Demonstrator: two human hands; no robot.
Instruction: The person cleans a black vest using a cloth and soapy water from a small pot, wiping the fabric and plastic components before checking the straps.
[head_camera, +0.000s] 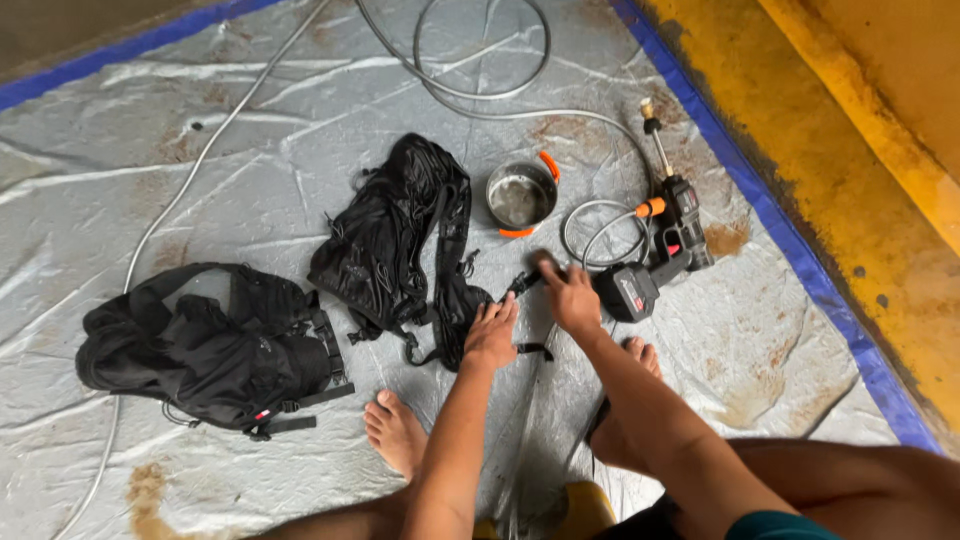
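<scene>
Head view: black strap (524, 283) between left hand (492, 335), right hand (568, 298).

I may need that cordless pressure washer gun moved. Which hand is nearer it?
Right. The right hand lies just beside the pressure washer gun, at its battery end; the left hand rests farther away, by the black straps.

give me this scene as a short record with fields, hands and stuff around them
setting: wrinkled grey plastic tarp with blue edge, yellow floor beside it
left hand: flat on the strap end of the black fabric harness-like bag
right hand: fingers on a black strap buckle; grip unclear
nearby: black cordless spray gun with grey hose; small metal pot with orange handles; black backpack, lying apart at left
feet: bare, on the tarp
</scene>
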